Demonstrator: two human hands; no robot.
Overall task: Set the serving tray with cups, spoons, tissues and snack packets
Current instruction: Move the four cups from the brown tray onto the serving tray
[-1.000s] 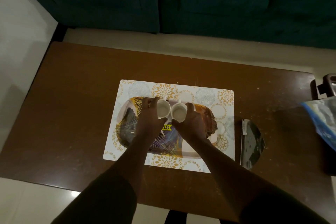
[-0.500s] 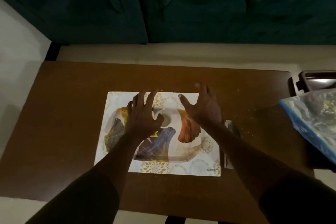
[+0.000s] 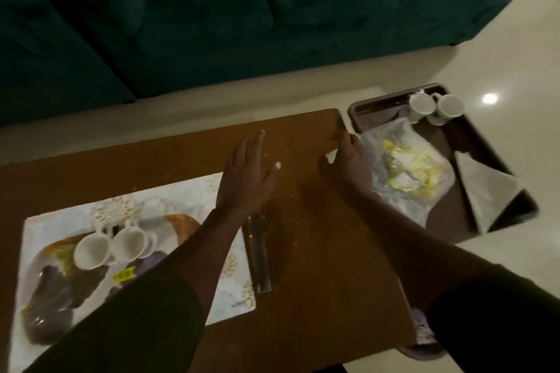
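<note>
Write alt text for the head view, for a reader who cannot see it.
Both hands, left hand and right hand, reach empty across a brown table toward a dark tray holding two cups, a snack bag and a tissue. Two white cups already stand on the patterned serving tray at left.

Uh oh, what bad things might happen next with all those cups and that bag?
1. The clear plastic snack bag hangs over the edge of the dark brown tray; a reaching right hand might drag it off.
2. The two white cups on the patterned serving tray sit close together and look tilted; a forearm passing close over that tray could knock them.
3. The dim light makes small things easy to bump.
</note>
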